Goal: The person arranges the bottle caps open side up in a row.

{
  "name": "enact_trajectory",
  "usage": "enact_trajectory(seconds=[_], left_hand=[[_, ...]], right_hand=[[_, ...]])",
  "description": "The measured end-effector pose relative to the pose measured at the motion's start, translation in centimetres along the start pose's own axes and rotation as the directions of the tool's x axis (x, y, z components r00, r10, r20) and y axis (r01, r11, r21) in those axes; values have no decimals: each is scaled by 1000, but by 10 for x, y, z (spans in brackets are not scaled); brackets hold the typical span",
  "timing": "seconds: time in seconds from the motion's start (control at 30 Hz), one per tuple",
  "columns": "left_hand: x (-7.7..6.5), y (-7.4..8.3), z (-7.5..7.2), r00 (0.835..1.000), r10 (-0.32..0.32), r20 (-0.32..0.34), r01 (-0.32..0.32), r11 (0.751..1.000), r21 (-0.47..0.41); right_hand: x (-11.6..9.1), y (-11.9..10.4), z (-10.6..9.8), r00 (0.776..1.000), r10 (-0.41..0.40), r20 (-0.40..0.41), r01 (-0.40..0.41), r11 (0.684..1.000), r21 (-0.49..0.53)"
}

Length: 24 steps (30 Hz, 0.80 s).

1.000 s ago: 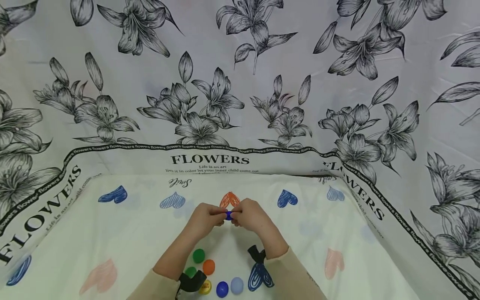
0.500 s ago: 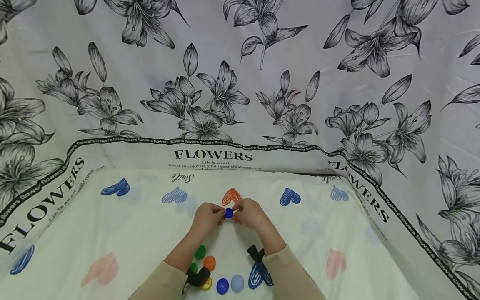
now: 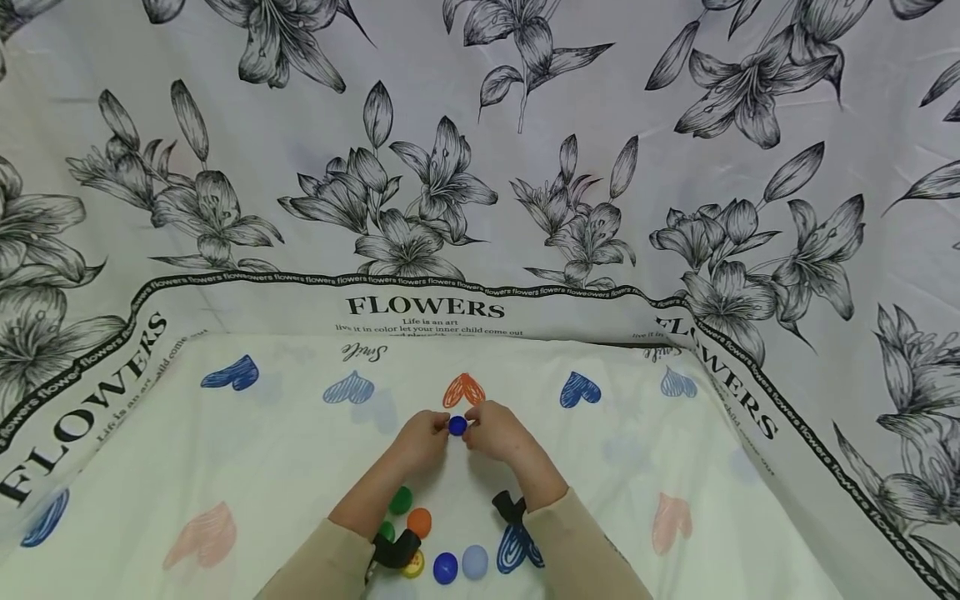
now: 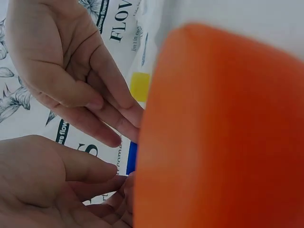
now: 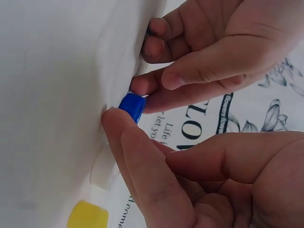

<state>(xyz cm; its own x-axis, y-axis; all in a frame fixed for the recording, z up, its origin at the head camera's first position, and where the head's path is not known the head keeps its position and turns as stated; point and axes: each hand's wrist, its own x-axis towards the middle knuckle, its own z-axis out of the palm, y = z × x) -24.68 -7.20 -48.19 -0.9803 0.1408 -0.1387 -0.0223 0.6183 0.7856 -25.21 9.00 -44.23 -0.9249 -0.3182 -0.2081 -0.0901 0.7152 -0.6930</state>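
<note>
A small blue bottle cap (image 3: 457, 426) lies face up on the pale heart-print cloth, between the fingertips of both hands. From the left, my left hand (image 3: 422, 439) reaches the cap's edge; in the right wrist view its thumb (image 5: 174, 80) stands off the cap (image 5: 133, 105). My right hand (image 3: 497, 430) comes in from the right, its long straight fingers (image 5: 142, 161) at the cap's near side. A white cap (image 5: 102, 167) and a yellow cap (image 5: 88, 216) lie by the right hand. An orange cap (image 4: 213, 133) fills much of the left wrist view, covering part of the fingers.
Nearer the body lie more caps: green (image 3: 401, 501), orange (image 3: 418, 523), yellow (image 3: 413, 565), dark blue (image 3: 446, 568) and light blue (image 3: 475, 562). Black straps (image 3: 397, 550) sit on the wrists. A flower-print cloth (image 3: 420, 200) hangs behind the table.
The blue cap has turned from edge-on between pinching fingers to face up. Both hands have loosened around it, and the left has drawn slightly down and back.
</note>
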Motion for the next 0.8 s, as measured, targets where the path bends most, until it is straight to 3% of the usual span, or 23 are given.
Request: enact_trajectory(seconds=[0.2, 0.37, 0.47, 0.6, 0.67, 0.8], left_hand=[[-7, -2, -11, 1000, 11, 6, -11, 1000, 22], [-32, -3, -33, 998, 50, 39, -55, 991, 123], [-54, -3, -52, 993, 71, 96, -88, 978, 190], [-77, -4, -68, 980, 72, 185, -120, 957, 263], [-82, -5, -69, 976, 45, 212, -108, 949, 297], [-87, -7, -63, 968, -6, 252, -79, 942, 327]], right_hand=[[-3, -4, -2, 999, -27, 21, 28, 999, -20], [-12, -11, -3, 993, -97, 66, 100, 994, -40], [-18, -18, 2, 970, -185, 159, 199, 977, -79], [-20, -26, 17, 927, -269, 261, 319, 931, -175], [-20, -27, 26, 919, -273, 284, 338, 917, -214], [-17, -26, 42, 915, -256, 311, 328, 922, -207]])
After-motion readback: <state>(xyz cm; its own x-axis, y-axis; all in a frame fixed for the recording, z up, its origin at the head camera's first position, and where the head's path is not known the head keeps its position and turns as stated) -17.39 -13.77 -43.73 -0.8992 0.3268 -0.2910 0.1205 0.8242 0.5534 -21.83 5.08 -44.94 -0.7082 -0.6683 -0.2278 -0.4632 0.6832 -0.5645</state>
